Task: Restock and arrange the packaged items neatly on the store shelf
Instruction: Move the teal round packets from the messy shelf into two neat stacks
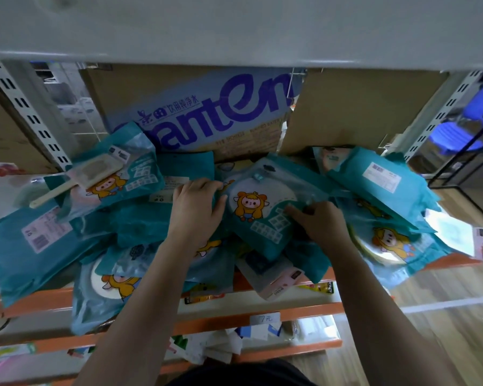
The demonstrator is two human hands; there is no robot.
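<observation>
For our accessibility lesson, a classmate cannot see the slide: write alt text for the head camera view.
A person's left hand and right hand grip a teal packet printed with a cartoon character, atop a messy heap of similar packets on a store shelf. Behind the heap stands a cardboard box with large blue lettering.
</observation>
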